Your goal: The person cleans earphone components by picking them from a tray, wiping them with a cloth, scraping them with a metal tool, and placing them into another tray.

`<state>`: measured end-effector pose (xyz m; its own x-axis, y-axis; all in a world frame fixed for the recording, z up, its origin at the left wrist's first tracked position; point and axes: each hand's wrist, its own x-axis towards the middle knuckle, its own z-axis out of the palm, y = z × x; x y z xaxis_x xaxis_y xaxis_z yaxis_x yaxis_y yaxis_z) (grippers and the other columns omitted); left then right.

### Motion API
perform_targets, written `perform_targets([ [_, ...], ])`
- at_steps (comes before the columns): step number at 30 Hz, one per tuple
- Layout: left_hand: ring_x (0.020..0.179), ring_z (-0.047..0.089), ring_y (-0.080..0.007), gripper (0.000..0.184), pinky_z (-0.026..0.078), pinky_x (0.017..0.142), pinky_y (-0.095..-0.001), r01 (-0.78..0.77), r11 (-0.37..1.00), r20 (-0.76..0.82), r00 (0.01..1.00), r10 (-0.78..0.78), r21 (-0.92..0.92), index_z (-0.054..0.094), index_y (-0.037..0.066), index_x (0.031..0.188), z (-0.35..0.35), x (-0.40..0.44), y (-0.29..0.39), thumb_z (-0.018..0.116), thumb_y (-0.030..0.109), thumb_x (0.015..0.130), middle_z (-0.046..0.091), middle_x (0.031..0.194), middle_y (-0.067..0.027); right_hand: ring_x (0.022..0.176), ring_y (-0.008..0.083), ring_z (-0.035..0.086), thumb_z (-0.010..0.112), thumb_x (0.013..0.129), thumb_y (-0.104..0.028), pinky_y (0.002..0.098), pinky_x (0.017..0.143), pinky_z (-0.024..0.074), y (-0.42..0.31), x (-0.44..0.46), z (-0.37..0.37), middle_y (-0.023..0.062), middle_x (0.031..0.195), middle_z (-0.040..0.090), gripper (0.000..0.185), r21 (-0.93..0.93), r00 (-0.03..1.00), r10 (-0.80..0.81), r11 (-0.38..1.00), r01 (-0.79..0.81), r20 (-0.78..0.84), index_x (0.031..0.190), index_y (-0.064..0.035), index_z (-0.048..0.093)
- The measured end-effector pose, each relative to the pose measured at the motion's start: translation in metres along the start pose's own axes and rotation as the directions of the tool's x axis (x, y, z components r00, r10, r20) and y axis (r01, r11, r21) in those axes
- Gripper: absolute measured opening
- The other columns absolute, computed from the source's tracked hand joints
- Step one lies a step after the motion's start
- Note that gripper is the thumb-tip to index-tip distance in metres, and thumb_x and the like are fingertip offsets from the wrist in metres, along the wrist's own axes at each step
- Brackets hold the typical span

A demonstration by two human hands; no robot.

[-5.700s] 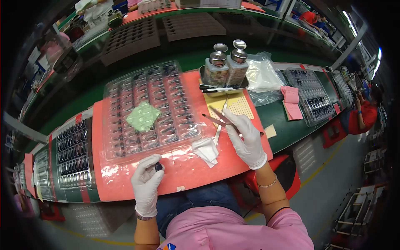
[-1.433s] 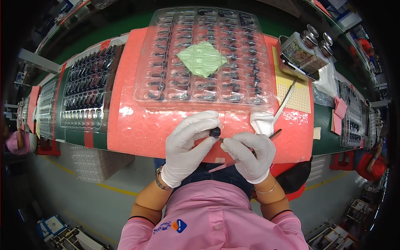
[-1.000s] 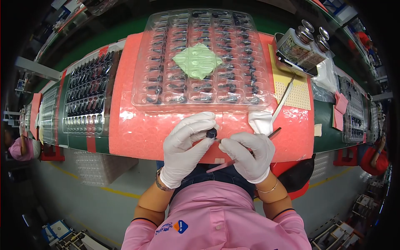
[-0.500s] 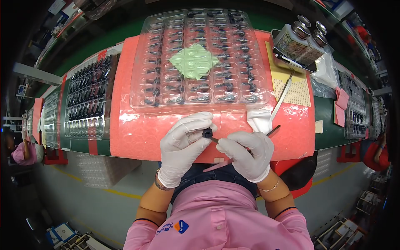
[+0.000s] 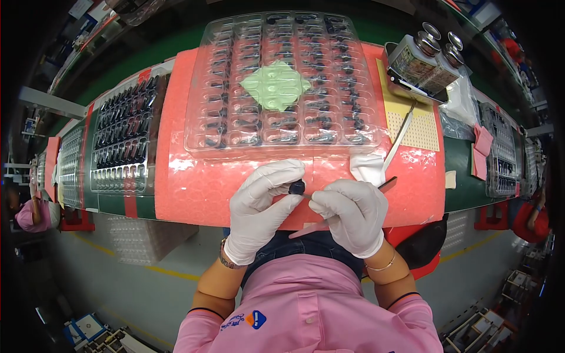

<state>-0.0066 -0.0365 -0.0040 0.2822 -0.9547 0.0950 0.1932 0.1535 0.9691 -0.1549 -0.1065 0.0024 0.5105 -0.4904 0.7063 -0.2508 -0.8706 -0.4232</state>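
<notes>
A small dark part (image 5: 296, 187) is pinched between the gloved thumb and fingers of my left hand (image 5: 263, 210). Close on its right, my gloved right hand (image 5: 353, 216) grips slim tools: a dark end (image 5: 388, 184) sticks out behind the fingers and a pinkish one (image 5: 309, 229) below them. A thin tip points from the right fingers to the dark part; whether they touch is too small to tell. Beyond both hands lies a clear tray (image 5: 250, 148) holding rows of dark parts, with a green sheet (image 5: 275, 86) over its middle.
A crumpled white cloth (image 5: 367, 169) and a white stick (image 5: 399, 137) lie right of the hands. Two bottles (image 5: 414, 57) stand in a metal tray at the back right, by a yellow dotted sheet (image 5: 412, 126). Another tray of dark parts (image 5: 125, 126) is at left. Co-workers sit at both sides.
Since the oldest frame, my hands have come together at the dark part and the view has shifted. In the last half second, the right fingers and tools have turned slightly.
</notes>
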Motion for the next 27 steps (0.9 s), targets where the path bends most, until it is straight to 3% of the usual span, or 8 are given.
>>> perform_targets([
  [4,0.093,0.053,-0.016,0.037,0.046,0.079,-0.0263,-0.07,0.994,0.007,0.998,0.07,0.083,0.056,-0.003,0.103,0.001,0.001,0.0,0.06,-0.012,0.068,0.051,0.11,-0.0118,0.06,0.0164,0.051,0.071,0.063,-0.004,0.0253,0.048,0.0391,-0.001,0.009,-0.006,0.005,0.075,0.052,0.024,0.082,0.994,0.082,0.993,-0.087,0.067,0.083,-0.0055,0.057],
  [8,0.095,0.052,-0.0137,0.035,0.045,0.078,-0.0233,-0.073,0.991,0.039,0.997,0.069,0.115,0.056,-0.001,0.105,0.0,0.0,0.002,0.058,-0.012,0.071,0.05,0.109,-0.0104,0.061,0.0175,0.051,0.069,0.066,-0.002,0.0258,0.049,0.0399,-0.003,0.018,-0.012,0.0059,0.073,0.051,0.021,0.164,0.975,0.161,0.969,-0.186,0.154,0.081,-0.0041,0.055],
  [12,0.094,0.052,-0.0134,0.038,0.045,0.08,-0.025,-0.036,0.993,0.008,0.999,0.035,0.113,0.057,-0.001,0.103,0.002,-0.002,0.003,0.062,-0.012,0.067,0.052,0.106,-0.0102,0.06,0.0167,0.05,0.068,0.066,0.0,0.0252,0.048,0.0396,-0.006,0.019,-0.012,0.0063,0.073,0.051,0.021,0.121,0.982,0.146,0.98,-0.161,0.124,0.081,-0.0038,0.055],
  [21,0.09,0.054,-0.0131,0.036,0.046,0.075,-0.0233,-0.12,0.965,-0.023,0.991,0.129,0.233,0.058,-0.001,0.102,0.006,-0.003,0.005,0.062,-0.012,0.068,0.052,0.105,-0.01,0.058,0.015,0.05,0.068,0.065,0.003,0.0239,0.046,0.0387,-0.014,0.013,-0.015,0.0068,0.075,0.05,0.021,0.037,0.984,0.15,0.987,-0.154,0.099,0.082,-0.0037,0.056],
  [27,0.089,0.054,-0.0136,0.036,0.047,0.073,-0.023,-0.198,0.917,0.026,0.979,0.201,0.346,0.058,0.0,0.102,0.004,-0.004,0.012,0.062,-0.012,0.068,0.053,0.104,-0.0108,0.058,0.0166,0.051,0.071,0.065,-0.004,0.0247,0.047,0.0397,-0.017,0.015,-0.019,0.0064,0.073,0.051,0.021,0.028,0.989,0.103,0.994,-0.107,0.106,0.081,-0.0041,0.057],
])
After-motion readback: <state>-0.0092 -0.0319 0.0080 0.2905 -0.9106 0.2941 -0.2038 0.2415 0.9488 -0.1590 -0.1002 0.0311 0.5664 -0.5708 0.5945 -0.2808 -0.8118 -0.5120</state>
